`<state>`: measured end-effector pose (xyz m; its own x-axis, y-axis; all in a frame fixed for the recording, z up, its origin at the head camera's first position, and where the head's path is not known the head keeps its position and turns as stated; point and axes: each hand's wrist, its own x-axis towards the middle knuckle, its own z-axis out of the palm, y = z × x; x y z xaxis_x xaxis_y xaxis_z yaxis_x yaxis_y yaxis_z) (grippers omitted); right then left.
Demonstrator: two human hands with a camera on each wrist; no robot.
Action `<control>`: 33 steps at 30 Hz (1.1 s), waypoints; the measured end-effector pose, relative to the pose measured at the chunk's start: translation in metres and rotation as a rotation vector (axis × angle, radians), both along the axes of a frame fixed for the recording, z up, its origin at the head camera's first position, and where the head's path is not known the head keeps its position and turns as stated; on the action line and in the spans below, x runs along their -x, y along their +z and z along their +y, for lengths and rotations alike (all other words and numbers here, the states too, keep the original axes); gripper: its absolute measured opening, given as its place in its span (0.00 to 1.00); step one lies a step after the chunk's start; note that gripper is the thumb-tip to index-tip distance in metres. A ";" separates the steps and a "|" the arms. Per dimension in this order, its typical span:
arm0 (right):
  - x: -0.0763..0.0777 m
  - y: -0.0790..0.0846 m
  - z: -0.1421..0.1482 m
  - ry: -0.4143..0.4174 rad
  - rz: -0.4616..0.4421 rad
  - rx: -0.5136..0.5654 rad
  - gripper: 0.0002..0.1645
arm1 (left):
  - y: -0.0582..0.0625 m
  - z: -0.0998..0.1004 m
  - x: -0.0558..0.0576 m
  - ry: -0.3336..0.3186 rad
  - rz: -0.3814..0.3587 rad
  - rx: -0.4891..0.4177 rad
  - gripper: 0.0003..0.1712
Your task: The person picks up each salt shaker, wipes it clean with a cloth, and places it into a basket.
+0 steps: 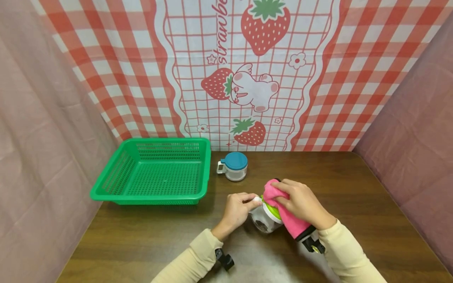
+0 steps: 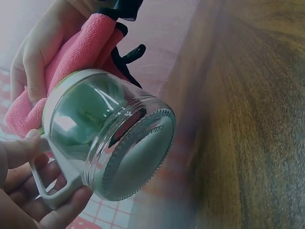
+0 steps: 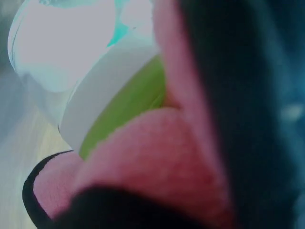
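Observation:
My left hand (image 1: 233, 212) grips the white handle (image 2: 67, 192) of a clear glass jar (image 1: 261, 222), fingers curled around it in the left wrist view. The jar is tilted, its ridged base turned toward the left wrist camera. A bright green lid (image 3: 126, 102) with a white collar (image 3: 102, 83) tops the jar. With my right hand (image 1: 301, 198) I hold a pink cloth (image 1: 294, 223) with black edging, bunched under the fingers and pressed over the lid. Part of the lid is hidden by the cloth.
Behind the hands stands a second glass jar with a blue lid (image 1: 236, 160) and white handle (image 1: 221, 168). A green perforated basket (image 1: 152, 197) sits at the left of the wooden table (image 1: 141, 239). A strawberry-print checked cloth (image 1: 219, 129) hangs along the back.

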<state>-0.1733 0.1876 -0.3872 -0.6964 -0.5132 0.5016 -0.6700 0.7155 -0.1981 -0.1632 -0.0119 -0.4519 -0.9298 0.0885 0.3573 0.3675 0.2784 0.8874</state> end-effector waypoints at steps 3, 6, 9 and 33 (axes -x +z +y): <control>0.002 0.000 0.002 -0.001 -0.009 0.012 0.22 | 0.000 0.000 0.001 0.007 -0.016 -0.005 0.12; 0.002 0.000 0.003 0.003 -0.021 0.026 0.22 | 0.000 -0.001 0.001 0.024 -0.025 -0.004 0.13; 0.002 -0.001 0.005 0.005 -0.042 0.032 0.22 | 0.000 -0.003 0.002 0.042 -0.036 -0.009 0.13; -0.006 -0.010 0.026 -0.031 -0.131 0.049 0.23 | -0.003 -0.020 0.009 0.162 -0.142 -0.065 0.15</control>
<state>-0.1670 0.2139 -0.3967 -0.7728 -0.4673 0.4294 -0.6136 0.7229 -0.3176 -0.1723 -0.0323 -0.4544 -0.9713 -0.0850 0.2224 0.1933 0.2638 0.9450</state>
